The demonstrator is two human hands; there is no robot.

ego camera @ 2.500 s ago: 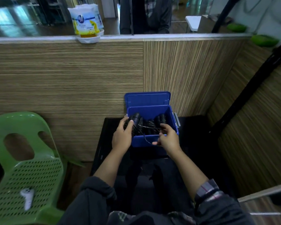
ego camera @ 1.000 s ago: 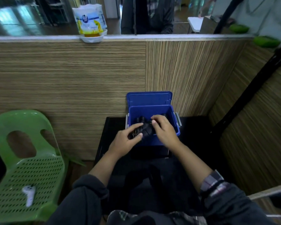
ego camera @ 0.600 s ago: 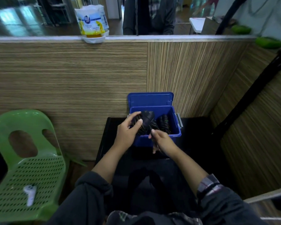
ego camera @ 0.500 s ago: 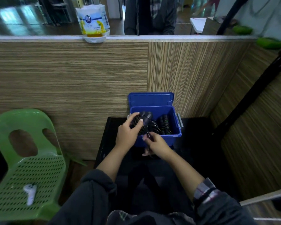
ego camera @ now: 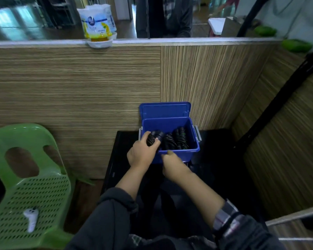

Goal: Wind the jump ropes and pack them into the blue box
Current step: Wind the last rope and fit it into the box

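Note:
An open blue box [ego camera: 178,156] stands on a black table, its lid [ego camera: 165,110] leaning back against the wooden wall. Wound black jump ropes [ego camera: 180,140] lie inside it. My left hand [ego camera: 142,153] grips a wound black rope bundle [ego camera: 154,138] at the box's left rim. In front of the box's near wall sits my right hand [ego camera: 171,163], fingers curled; whether it holds a cord is hidden.
The black table [ego camera: 224,159] fills a corner between wooden partition walls. A green plastic chair [ego camera: 25,186] with a white controller [ego camera: 31,220] on its seat stands at left. A wipes pack [ego camera: 96,24] sits on the ledge above. A black pole [ego camera: 278,98] slants at right.
My right hand left the inside of the box and dropped below its front edge. My left hand lifted a rope bundle and keeps it at the box's left side.

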